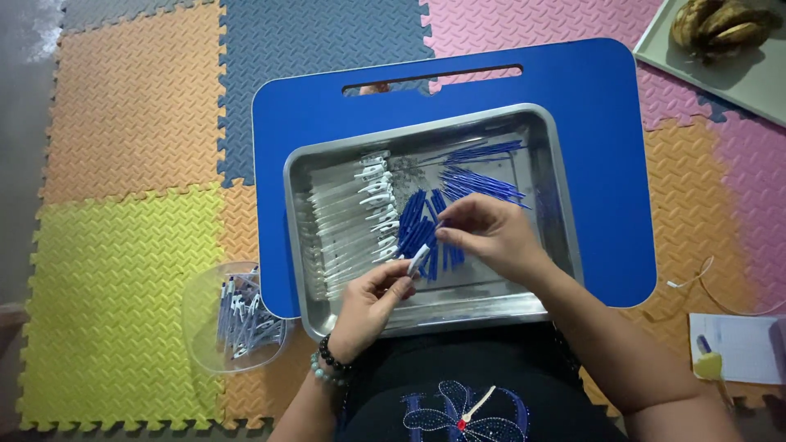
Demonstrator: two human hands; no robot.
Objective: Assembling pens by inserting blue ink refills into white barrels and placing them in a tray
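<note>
Mid-assembly over the steel tray: left hand pinches a white pen barrel at centre, right hand pinches a blue refill toward 12 o'clock, probably needing careful lining-up.

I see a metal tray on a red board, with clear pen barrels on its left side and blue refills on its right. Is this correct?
Not quite: in the head view the board under the metal tray is blue, not red. The rest holds: clear pen barrels lie on the tray's left side and blue refills on its right.
</note>
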